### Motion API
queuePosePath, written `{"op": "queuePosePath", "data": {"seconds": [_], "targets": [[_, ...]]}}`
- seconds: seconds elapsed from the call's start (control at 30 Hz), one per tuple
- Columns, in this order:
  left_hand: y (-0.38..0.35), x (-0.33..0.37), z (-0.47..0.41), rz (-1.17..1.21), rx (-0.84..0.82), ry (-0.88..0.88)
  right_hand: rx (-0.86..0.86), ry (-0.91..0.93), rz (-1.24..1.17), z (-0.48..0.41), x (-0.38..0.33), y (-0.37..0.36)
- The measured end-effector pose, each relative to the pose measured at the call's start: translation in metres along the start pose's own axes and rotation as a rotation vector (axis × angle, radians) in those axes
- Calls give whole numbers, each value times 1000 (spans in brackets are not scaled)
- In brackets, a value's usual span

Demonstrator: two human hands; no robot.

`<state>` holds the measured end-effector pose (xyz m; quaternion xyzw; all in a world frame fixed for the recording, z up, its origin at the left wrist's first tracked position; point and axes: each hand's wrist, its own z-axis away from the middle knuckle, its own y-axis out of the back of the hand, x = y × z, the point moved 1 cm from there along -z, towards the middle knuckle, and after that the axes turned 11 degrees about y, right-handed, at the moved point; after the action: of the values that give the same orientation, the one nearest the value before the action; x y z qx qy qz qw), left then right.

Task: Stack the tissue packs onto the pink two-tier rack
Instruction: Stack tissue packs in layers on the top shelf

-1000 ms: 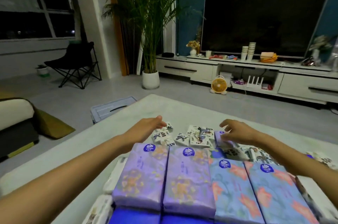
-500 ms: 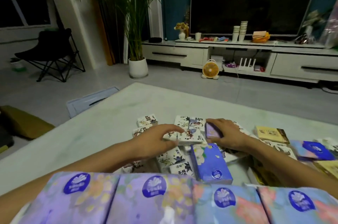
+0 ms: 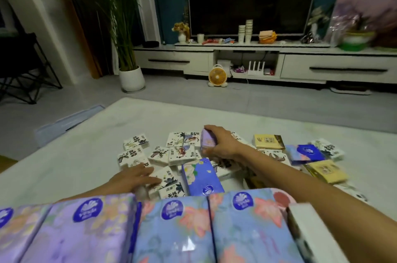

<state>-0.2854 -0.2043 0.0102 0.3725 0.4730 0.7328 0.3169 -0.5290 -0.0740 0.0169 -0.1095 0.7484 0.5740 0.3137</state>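
Observation:
Several small tissue packs lie scattered on the white mat [image 3: 90, 155]: white illustrated ones [image 3: 182, 152], a blue one [image 3: 199, 176] and yellow ones [image 3: 268, 141]. My right hand [image 3: 223, 145] is closed around a small purple pack [image 3: 207, 141] among them. My left hand [image 3: 133, 176] lies flat with fingers apart on a white pack [image 3: 166, 178] nearer to me. Large purple packs [image 3: 64, 230] and blue flowered packs [image 3: 176, 230] fill the foreground in a row. The pink rack is hidden from view.
A white box edge [image 3: 311, 232] sits at the lower right beside the large packs. A grey lid [image 3: 68, 118] lies on the floor left of the mat. Beyond stand a potted palm [image 3: 131, 78], a small fan [image 3: 218, 75] and the TV cabinet [image 3: 335, 67].
My left hand has drawn back toward me, off the far white packs. My right hand keeps hold of the purple pack. The view has dropped closer to the scattered packs.

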Motion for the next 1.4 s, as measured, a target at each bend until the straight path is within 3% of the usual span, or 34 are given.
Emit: {"op": "queuePosePath", "data": {"seconds": [0.07,0.17,0.2,0.33,0.43,0.6,0.73,0.87,1.0,1.07,1.13,1.23,1.4], "targets": [[-14,-9,-16,96,-35,98,68,23,-162,13,-12,15],[-8,-5,-5,71,10,160,-10,116,-173,32,-32,25],[-7,-2,-1,65,15,50,-55,140,-162,37,-41,25],[-1,5,2,169,104,-44,-258,322,-50,47,-80,10],[-7,-9,8,42,67,-89,-387,451,61,46,-96,-10],[-7,-17,6,122,213,-4,-338,488,52,42,-86,-38],[-6,-14,7,115,307,-84,-306,533,100,41,-76,-48],[-8,-21,16,42,322,-143,-321,507,54,40,-76,-44],[-5,-20,14,-275,96,7,-334,449,-23,40,-75,-43],[-1,-17,10,-304,77,32,-345,410,-51,39,-73,-42],[7,-19,12,-244,130,39,-368,354,-112,37,-71,-41],[31,-24,32,2,360,-13,-362,252,-347,33,-71,-37],[97,-16,84,149,508,140,-269,210,-434,35,-95,10]]}}
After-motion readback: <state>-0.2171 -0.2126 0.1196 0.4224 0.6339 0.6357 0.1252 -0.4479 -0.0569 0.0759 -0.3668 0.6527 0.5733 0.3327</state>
